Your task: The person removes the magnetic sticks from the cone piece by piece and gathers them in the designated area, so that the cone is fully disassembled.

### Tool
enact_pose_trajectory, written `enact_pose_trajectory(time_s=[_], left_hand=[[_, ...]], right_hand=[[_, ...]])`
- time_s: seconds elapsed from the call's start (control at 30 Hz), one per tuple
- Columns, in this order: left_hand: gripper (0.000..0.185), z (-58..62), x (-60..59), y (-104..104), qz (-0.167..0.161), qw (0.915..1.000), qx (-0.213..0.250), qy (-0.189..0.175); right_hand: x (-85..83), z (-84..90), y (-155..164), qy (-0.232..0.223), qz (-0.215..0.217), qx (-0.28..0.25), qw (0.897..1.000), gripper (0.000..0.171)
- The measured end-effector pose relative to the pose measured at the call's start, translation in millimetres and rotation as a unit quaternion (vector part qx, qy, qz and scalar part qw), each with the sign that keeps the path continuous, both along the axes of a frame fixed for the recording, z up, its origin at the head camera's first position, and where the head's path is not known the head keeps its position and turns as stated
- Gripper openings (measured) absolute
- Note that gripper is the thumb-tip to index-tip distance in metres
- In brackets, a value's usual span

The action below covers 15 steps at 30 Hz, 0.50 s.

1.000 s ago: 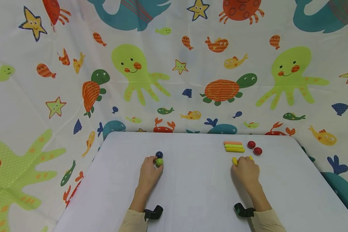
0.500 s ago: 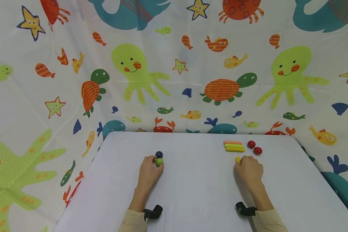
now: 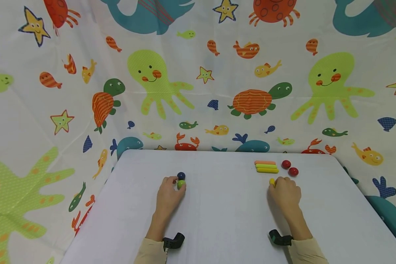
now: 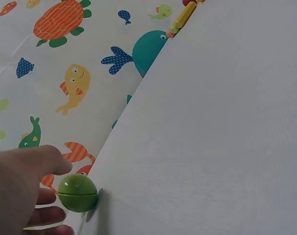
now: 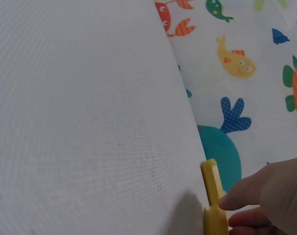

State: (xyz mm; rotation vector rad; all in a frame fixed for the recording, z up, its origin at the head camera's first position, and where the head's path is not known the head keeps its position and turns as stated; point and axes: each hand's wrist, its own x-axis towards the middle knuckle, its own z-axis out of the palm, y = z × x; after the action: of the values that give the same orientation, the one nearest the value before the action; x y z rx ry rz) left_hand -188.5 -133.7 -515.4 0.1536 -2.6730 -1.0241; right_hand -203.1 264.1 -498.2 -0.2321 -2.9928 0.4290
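Observation:
My left hand [image 3: 169,193] has its thumb and fingers around a glossy green ball [image 3: 181,184] on the white table. A seam runs round this green ball [image 4: 78,193] in the left wrist view. Just behind it sits a dark blue ball [image 3: 181,176]. On the right, my right hand [image 3: 285,194] pinches a small yellow piece [image 3: 272,182], mostly hidden by the fingers. In the right wrist view the thumb lies against that yellow piece [image 5: 216,220]; its full shape is hidden. A yellow stick [image 5: 213,178] shows just past it.
Behind my right hand lie an orange stick [image 3: 265,162], a yellow-green stick [image 3: 265,166] and the yellow stick, side by side. Two red balls [image 3: 286,164] sit right of them. A cloth [image 3: 198,51] printed with sea animals hangs behind the white table [image 3: 217,220].
My right hand has shifted slightly right with the yellow piece, and less yellow shows around its fingers. The left hand and green ball have stayed nearly still.

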Motion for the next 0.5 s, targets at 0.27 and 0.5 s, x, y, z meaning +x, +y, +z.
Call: enact_pose_trajectory(time_s=[0.27,0.5], left_hand=[[0.044,4.1,-1.9,-2,0.001,0.9999,0.01,0.008],[0.045,16.2,-0.8,-2,-0.004,0.9982,0.007,0.06]], right_hand=[[1.1,4.8,-3,0.048,0.011,-0.038,0.998,0.031],[4.8,19.2,-15,0.063,0.028,-0.101,0.992,0.038]])
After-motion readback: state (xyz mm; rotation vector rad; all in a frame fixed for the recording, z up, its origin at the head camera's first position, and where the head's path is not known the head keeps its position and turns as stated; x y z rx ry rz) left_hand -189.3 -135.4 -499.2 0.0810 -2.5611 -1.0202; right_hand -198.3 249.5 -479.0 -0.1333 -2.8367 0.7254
